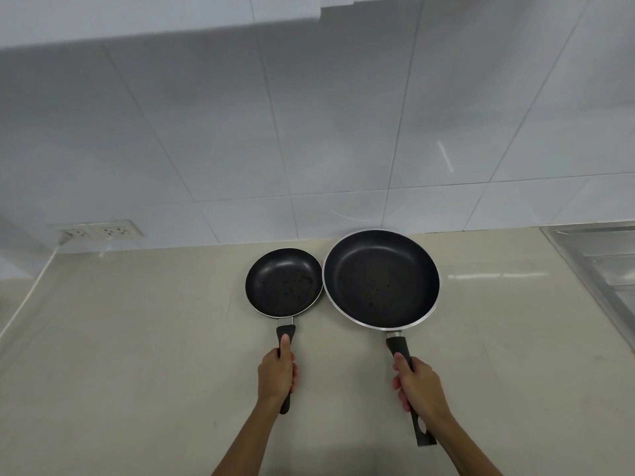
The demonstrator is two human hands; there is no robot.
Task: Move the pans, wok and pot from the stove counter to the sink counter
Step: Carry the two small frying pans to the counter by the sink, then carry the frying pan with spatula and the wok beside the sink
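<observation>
A: Head view. What do the hands hold?

B: The left hand (pixel 277 372) is wrapped around the black handle of the small pan (pixel 283 282), thumb laid along the top. The right hand (pixel 417 386) is clenched around the handle of the large pan (pixel 381 279); the handle's end, with its hanging hole, sticks out past the hand toward 5 o'clock.

A: Where are the pans?

B: Both are over the beige counter (pixel 137 338), near its back edge. The large pan is at 3 o'clock of the small one, rims just beside each other; I cannot tell if they touch. Both handles point back toward 6 o'clock. Whether the pans rest on the counter or are held just above it, I cannot tell.

A: Anything inside them?

B: Only dark nonstick surfaces with a few small marks.

A: What is around?

B: A white tiled wall (pixel 309 132) rises at 12 o'clock behind the pans. A double socket (pixel 99 231) sits on it at 10 o'clock, with a white cord (pixel 31 290) running down along the counter's left edge. At 3 o'clock, well apart from the large pan, a steel sink (pixel 598 262) begins at the frame edge.

A: Does anything stand in the way?

B: The counter between the large pan and the sink is bare.
</observation>
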